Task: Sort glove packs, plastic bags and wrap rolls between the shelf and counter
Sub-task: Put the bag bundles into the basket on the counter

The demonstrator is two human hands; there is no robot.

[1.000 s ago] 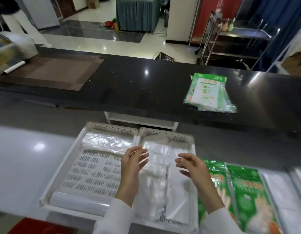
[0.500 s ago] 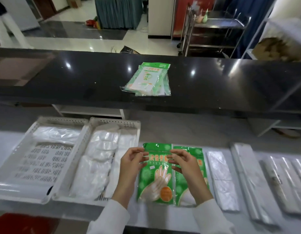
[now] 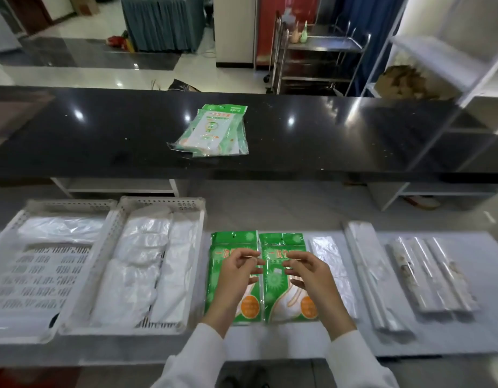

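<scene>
Two green glove packs lie side by side on the white shelf, their long axes running away from the person, hang-hole headers at the far end and the orange discs at the near end. The left hand [image 3: 236,271] hovers over the left glove pack [image 3: 224,245], the right hand [image 3: 308,271] over the right glove pack [image 3: 281,245]. Each hand has fingers loosely curled, thumb near forefinger — whether they pinch the packs or merely hang above them I cannot tell.

Just right of the right hand lies a flat clear plastic bag [image 3: 324,253], then a long folded bag bundle [image 3: 365,261], then the wrap rolls [image 3: 429,273] — all lengthwise like the packs. Left of the left hand sit two white slotted trays; the nearer tray [image 3: 161,204] holds white bags, the farther tray [image 3: 69,204] a clear bag.

Beyond the hands, higher up, the glossy black bench [image 3: 354,141] carries a loose stack of glove packs [image 3: 214,130], headers pointing away, tilted slightly right. Behind it are polished floor tiles, a steel trolley [image 3: 320,49] and a white rack [image 3: 449,57].
</scene>
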